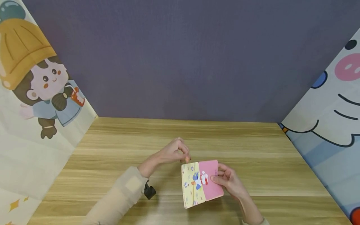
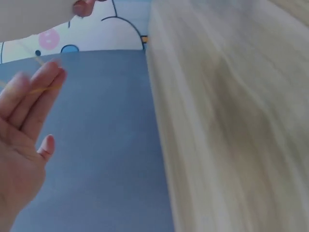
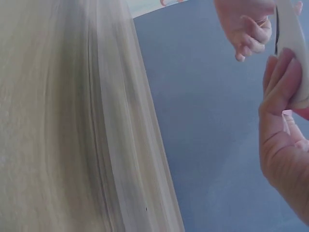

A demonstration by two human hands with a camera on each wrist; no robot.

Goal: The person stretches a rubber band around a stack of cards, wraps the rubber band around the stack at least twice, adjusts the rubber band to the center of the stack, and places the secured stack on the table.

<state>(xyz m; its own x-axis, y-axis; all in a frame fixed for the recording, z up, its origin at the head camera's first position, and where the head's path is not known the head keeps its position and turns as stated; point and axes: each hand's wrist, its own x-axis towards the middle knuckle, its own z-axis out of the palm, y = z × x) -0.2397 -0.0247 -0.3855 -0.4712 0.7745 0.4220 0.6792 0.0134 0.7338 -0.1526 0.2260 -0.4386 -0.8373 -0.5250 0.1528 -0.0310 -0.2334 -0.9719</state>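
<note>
My right hand [image 1: 230, 182] holds a small notebook [image 1: 212, 184] above the table, thumb on its pink side and fingers behind. The pink side carries a white cartoon rabbit; the other side is pale yellow with small blue drawings. My left hand [image 1: 175, 152] is just beyond the notebook's upper left corner, its fingers bent. In the left wrist view a thin yellow elastic band [image 2: 46, 90] runs across the left fingers [image 2: 36, 104], hooked on them. The notebook's white face [image 3: 293, 53] shows edge-on in the right wrist view, right fingers against it.
Below is a wood-grain table [image 1: 126, 134]. A dark blue-grey panel [image 1: 180, 62] rises at its far edge, and cartoon-printed panels flank both sides. A small black device [image 1: 149, 191] sits at the left wrist.
</note>
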